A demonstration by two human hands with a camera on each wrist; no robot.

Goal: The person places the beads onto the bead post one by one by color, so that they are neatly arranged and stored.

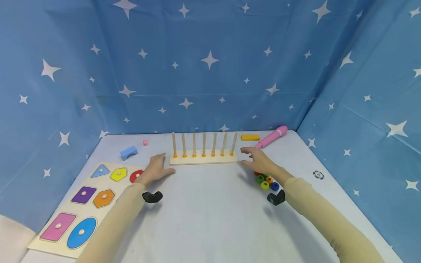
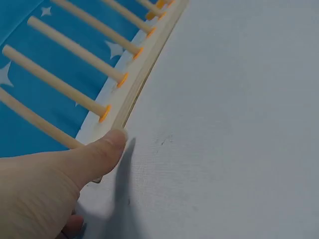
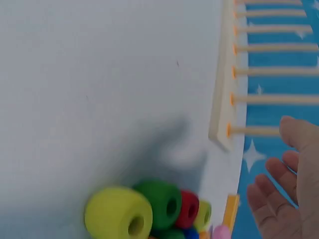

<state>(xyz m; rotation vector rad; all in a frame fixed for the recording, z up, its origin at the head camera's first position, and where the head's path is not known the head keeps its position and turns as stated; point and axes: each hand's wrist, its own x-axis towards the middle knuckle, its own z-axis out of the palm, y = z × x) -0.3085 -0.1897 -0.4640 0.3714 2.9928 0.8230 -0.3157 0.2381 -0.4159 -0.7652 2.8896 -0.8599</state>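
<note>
A pale wooden peg board (image 1: 204,160) with several upright pegs, each with an orange ring at its foot, stands at the back of the table. My left hand (image 1: 155,170) is beside its left end, thumb stretched toward the corner and overlapping the board in the left wrist view. My right hand (image 1: 261,162) hovers off the right end with thumb and fingers spread apart and nothing between them. Below it lie colored beads with holes, among them a yellow bead (image 3: 118,213), a green bead (image 3: 158,204) and a blue bead (image 1: 275,186).
A shape puzzle board (image 1: 83,210) with knobbed pieces lies at left. Behind it are a blue arch block (image 1: 129,152) and a small pink piece (image 1: 145,143). A yellow block (image 1: 250,137) and pink microphone (image 1: 272,137) lie back right, a round chip (image 1: 318,175) farther right.
</note>
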